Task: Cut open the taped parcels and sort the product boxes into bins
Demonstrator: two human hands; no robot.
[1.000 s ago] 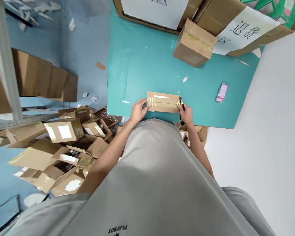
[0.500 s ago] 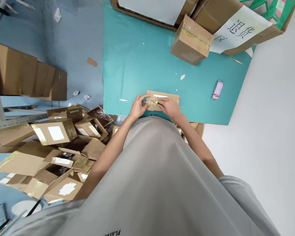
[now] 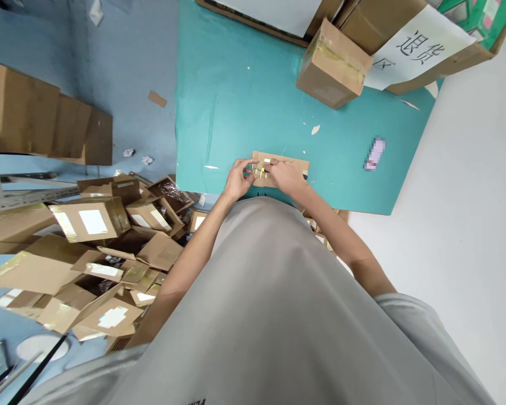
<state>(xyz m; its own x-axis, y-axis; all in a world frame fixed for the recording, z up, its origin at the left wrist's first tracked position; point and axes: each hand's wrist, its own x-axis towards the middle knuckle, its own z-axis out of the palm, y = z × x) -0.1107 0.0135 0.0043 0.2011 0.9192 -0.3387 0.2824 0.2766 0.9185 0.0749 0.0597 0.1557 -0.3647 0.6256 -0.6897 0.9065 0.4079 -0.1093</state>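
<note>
A small flat cardboard box (image 3: pixel 293 162) lies near the front edge of the turquoise table, with a white label strip and light marks on its top. My left hand (image 3: pixel 238 179) steadies the left end of this box, thumb and fingers curved around its edge. Over the middle and right of the box is my right hand (image 3: pixel 285 175), closed on a slim yellow-and-black tool (image 3: pixel 262 170). The tool's yellow part points toward my left fingers. Its working end is too small to make out, and my fingers hide most of its handle.
A taped carton (image 3: pixel 334 64) stands at the back of the turquoise table (image 3: pixel 236 107), beside a bigger box with a handwritten sign (image 3: pixel 421 48). A pixelated pinkish item (image 3: pixel 375 154) lies at the right. Opened cartons (image 3: pixel 93 219) pile up on the floor at left.
My right hand has slid left along the box with the tool, now covering part of the white strip. My left hand stays at the box's left end. The view has shifted slightly.
</note>
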